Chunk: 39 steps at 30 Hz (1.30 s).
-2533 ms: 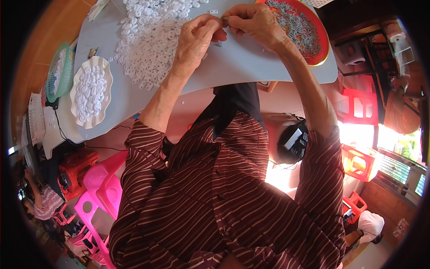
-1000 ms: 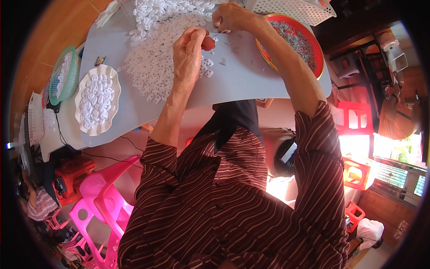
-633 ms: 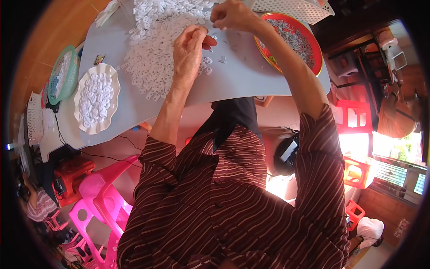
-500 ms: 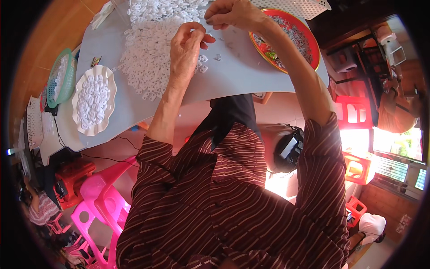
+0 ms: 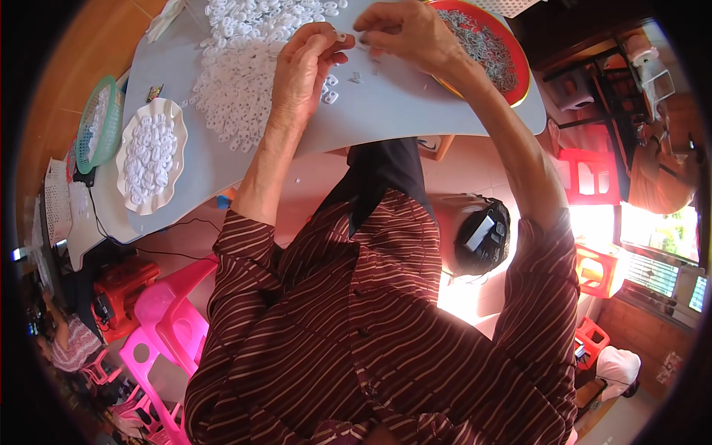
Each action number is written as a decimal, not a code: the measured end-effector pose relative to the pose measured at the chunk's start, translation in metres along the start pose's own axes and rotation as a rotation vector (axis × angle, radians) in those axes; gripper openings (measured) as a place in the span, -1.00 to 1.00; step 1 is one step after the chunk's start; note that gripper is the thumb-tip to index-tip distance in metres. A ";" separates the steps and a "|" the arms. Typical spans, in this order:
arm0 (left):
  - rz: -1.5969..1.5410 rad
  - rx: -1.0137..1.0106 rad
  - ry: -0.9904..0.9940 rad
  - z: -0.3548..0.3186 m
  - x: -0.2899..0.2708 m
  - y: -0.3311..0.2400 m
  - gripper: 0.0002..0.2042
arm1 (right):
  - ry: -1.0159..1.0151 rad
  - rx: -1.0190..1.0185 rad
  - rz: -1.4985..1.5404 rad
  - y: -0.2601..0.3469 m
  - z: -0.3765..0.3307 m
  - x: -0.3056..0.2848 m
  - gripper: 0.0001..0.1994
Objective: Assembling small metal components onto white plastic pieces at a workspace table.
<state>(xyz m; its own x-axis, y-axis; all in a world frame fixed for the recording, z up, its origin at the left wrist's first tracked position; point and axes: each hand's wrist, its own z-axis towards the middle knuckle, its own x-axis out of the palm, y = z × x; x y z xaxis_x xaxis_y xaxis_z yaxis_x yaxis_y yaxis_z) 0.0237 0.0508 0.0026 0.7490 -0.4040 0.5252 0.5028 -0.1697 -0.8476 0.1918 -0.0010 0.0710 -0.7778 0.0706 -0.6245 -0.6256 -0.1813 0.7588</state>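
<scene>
My left hand [image 5: 302,70] pinches a small white plastic piece [image 5: 341,35] with a hole in it between thumb and forefinger. Just right of it, my right hand [image 5: 415,38] has thumb and fingers drawn together; whatever they hold is too small to make out. A broad pile of similar white pieces [image 5: 233,96] spreads over the table left of and behind my left hand. A few small metal bits [image 5: 355,77] lie on the tabletop below the hands. Beside my right wrist stands a red tray [image 5: 523,78] with a gold rim, filled with small metal parts [image 5: 482,48].
The grey table [image 5: 400,111] curves along its near edge. A scalloped white dish [image 5: 178,178] of white pieces stands at left, near a green basket [image 5: 111,137]. Pink chair [image 5: 174,315] and cables lie below left; a black bag [image 5: 482,241] is right of my legs.
My right hand has come down and nearer to my left hand. The white piece now shows at my left fingertips. The view has shifted slightly.
</scene>
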 end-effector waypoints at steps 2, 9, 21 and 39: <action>0.002 0.025 0.044 -0.001 -0.004 -0.001 -0.90 | 0.006 -0.086 -0.098 -0.014 -0.007 0.002 -0.88; 0.090 0.046 0.012 -0.005 -0.001 0.001 -0.87 | 0.188 -0.260 -0.551 -0.031 -0.012 0.019 -0.86; 0.093 0.053 0.032 -0.007 0.002 -0.004 -0.92 | 0.272 -0.258 -0.813 -0.019 -0.009 0.029 -0.92; 0.077 0.075 -0.018 -0.004 0.000 0.001 -0.94 | 0.210 -0.360 -0.682 -0.025 -0.009 0.029 -0.94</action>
<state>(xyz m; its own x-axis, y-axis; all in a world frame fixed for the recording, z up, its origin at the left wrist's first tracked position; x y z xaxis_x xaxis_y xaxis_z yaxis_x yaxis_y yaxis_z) 0.0220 0.0473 0.0015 0.7940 -0.3972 0.4601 0.4733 -0.0709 -0.8780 0.1857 -0.0029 0.0321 -0.1808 0.1006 -0.9784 -0.8740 -0.4727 0.1129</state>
